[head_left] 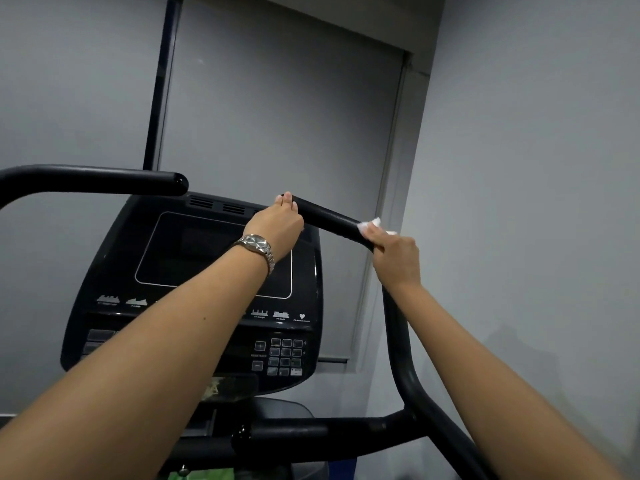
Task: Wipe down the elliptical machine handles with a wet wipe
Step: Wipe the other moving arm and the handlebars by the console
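Now mid-wipe on the right handle (329, 216), by the look of it. Gripping its free tip with the left hand (282, 220), curled over the end, most likely to brace the bar and stop any swinging away under pressure. Clamping the wipe (372, 224) onto the same bar with the right hand (394, 252), lower down, just past the bend, wrapped round bar and wipe together. A sensible hold, reaching the whole girth in one slide instead of only the top. Only a white corner of wipe peeking out above the knuckles; no telling the amount hidden under the palm. Bare black bar between the two hands, presumably the stretch being worked. Below the right hand, more bar running down to the frame, probably due a pass too. Left handle (104, 180) well apart, off to the left above the console (194, 289), touched by neither hand; impossible to say whether cleaned or not. Next, in all likelihood: sliding the wipe along with the tip braced, then swapping sides. Worth minding the watch (258, 249) on the left wrist, near the wet bar.
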The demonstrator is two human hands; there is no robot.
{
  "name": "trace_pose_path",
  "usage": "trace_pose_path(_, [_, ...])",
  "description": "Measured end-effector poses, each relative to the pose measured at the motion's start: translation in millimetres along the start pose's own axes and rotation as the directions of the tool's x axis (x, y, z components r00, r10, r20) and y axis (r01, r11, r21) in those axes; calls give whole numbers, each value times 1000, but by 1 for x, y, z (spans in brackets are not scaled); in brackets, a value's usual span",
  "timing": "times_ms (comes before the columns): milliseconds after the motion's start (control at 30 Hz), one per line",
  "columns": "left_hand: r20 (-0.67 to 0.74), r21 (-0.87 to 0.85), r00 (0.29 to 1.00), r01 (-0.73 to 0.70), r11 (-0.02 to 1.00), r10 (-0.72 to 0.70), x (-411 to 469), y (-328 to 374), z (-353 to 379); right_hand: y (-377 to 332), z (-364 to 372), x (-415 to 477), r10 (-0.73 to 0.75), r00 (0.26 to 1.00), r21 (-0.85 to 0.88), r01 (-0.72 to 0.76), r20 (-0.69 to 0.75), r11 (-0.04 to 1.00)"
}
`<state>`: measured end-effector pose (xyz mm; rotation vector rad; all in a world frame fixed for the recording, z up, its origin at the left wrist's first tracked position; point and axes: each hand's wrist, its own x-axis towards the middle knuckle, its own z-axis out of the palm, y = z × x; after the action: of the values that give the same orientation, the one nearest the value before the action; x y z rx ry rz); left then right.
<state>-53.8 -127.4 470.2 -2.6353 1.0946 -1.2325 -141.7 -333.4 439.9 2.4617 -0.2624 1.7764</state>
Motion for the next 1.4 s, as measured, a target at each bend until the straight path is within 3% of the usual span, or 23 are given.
trace_pose_path(200, [-16,-27,1000,-22,999,22,4,-6,7,12,6,-4,270,962,114,-266,-22,957])
trace_pose_path(433, [13,-38,1000,-7,999,8,2,-3,1,-15,3,9,68,998,87,-67,-11,994])
trace_pose_path(667, [-20,-18,1000,-23,1000,23,2,-4,7,4,4,19,337,934,102,-349,118,932])
trace_pose_path(867, [-16,-13,1000,-21,1000,21,0,-5,8,-33,11,11,77,997,97,-78,7,992])
trace_pose_path(967, [-35,-15,999,-25,1000,24,1,-8,11,-26,8,-3,98,995,129,-93,-33,987])
trace_pose_path(1100, [-18,-10,999,-34,999,34,1,-6,11,-31,14,9,265,964,143,-260,-15,955])
trace_pose_path(1267, [-22,-32,1000,-23,999,22,2,-5,10,-37,15,5,103,994,148,-98,-24,984])
trace_pose_path(1400, [-38,-39,999,-39,998,37,1,-8,11,-20,10,12,156,987,200,-144,-45,969])
